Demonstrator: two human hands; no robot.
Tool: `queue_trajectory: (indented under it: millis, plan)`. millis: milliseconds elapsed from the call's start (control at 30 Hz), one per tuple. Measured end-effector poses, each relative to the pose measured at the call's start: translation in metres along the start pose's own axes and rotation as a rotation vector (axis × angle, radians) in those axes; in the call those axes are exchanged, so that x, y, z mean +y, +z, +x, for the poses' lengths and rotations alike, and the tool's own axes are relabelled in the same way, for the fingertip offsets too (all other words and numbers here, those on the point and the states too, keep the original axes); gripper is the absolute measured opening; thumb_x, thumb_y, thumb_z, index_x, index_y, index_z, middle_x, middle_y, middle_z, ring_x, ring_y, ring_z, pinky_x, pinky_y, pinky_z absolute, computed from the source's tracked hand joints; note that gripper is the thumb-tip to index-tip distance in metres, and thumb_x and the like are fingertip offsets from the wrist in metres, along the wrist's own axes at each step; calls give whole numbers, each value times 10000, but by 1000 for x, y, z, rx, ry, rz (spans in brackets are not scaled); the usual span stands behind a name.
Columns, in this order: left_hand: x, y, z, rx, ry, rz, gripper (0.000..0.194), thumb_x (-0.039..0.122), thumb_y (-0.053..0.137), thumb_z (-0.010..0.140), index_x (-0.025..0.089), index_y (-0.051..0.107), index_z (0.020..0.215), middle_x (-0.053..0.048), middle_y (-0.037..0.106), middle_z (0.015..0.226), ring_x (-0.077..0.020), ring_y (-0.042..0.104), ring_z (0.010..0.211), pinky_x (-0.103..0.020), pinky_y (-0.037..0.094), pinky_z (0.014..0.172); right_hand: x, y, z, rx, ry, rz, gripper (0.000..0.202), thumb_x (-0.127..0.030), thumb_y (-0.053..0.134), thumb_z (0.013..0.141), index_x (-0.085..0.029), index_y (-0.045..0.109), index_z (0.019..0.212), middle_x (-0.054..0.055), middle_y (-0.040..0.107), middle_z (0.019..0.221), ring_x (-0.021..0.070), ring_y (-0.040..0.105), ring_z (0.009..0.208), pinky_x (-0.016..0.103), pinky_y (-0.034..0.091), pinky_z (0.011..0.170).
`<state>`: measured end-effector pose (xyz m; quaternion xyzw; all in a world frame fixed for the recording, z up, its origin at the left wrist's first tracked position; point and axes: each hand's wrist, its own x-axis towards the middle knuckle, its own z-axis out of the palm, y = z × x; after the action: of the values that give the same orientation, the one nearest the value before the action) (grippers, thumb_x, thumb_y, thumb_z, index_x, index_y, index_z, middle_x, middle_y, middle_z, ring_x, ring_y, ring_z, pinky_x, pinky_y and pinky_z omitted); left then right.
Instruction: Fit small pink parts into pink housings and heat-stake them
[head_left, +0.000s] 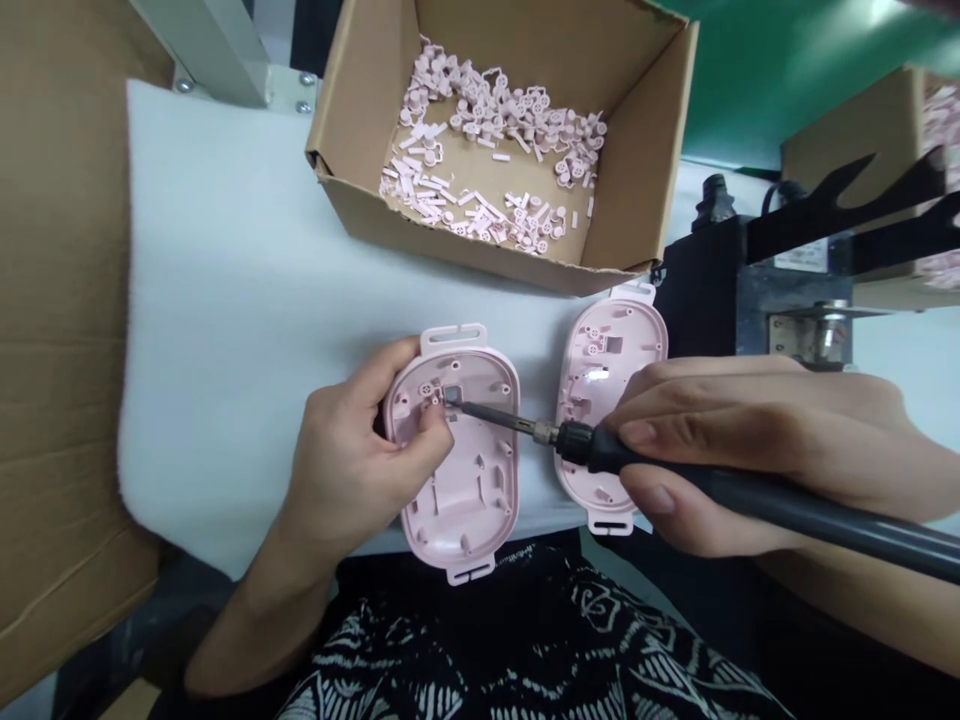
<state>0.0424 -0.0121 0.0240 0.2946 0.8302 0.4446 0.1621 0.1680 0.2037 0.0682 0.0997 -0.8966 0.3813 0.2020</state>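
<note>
**Pink shell held in L hand, tip of black tool put inside it by R hand**

By the L hand (360,440), the pink shell (461,480) is clamped at its upper left side: the thumb is laid inside, beside a small round part (426,390), and the other fingers are bent at the outer side, partly hidden. By the R hand (720,430), the black tool (825,515) is gripped like a pen, w/ thumb and fingers closed on the handle. Its thin metal tip (491,413) is pointed to the L, close to the L thumb and the square opening (453,394); whether the shell is touched by it cannot be told.

The pink shell is tilted slightly, w/ its open side up, above the white cloth (217,300). To the R of it, the 2nd shell (581,375) is placed, also open side up, partly covered by the R hand. Beyond both, a cardboard box (487,245) is seen, w/ many small pink pcs (510,115) scattered on its bottom.

On the R, a black device (701,280) is placed near the box, w/ black forked arms (840,205) above. Farther R, another box (855,130) w/ pink pcs is partly seen. At the bottom, patterned clothing (525,640) is seen.
</note>
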Motion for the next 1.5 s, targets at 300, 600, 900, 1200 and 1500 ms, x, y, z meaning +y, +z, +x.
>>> queue_trajectory:
  millis: [300,600,900,1200,1500]
  plan:
    - [-2,-1,0,-24,-3,-14,436,89,666,783,262,678,1183,109,685,754,-34,590,566,-116,495,573,1,2,-1,-1,-14,-19,105,-150,730,859,-171,628,874,-8,675,697,118,721,669,203,601,574]
    - [-2,1,0,-21,-15,-18,410,90,653,793,251,680,1169,116,664,738,-25,568,566,-113,489,599,3,3,-3,-23,-6,-11,139,-125,749,827,-172,639,897,-6,683,718,120,720,686,210,612,595]
    - [-2,0,0,-26,-2,-3,399,102,658,787,224,684,1166,108,661,726,-31,566,557,-124,485,589,3,1,-4,-43,-3,10,127,-109,750,826,-140,642,885,7,690,733,111,713,711,221,614,606]
    - [-2,1,0,-26,-2,-4,376,118,654,797,219,683,1158,105,658,713,-37,569,555,-133,490,595,0,2,2,-40,-20,-14,103,-133,728,862,-160,631,880,0,676,694,114,710,661,223,604,575]
    - [-1,1,-1,-29,-29,-2,360,136,649,806,216,681,1155,95,665,724,-50,579,562,-156,505,607,1,2,0,-47,-33,-7,98,-130,743,842,-149,648,862,12,687,696,130,724,663,219,607,585]
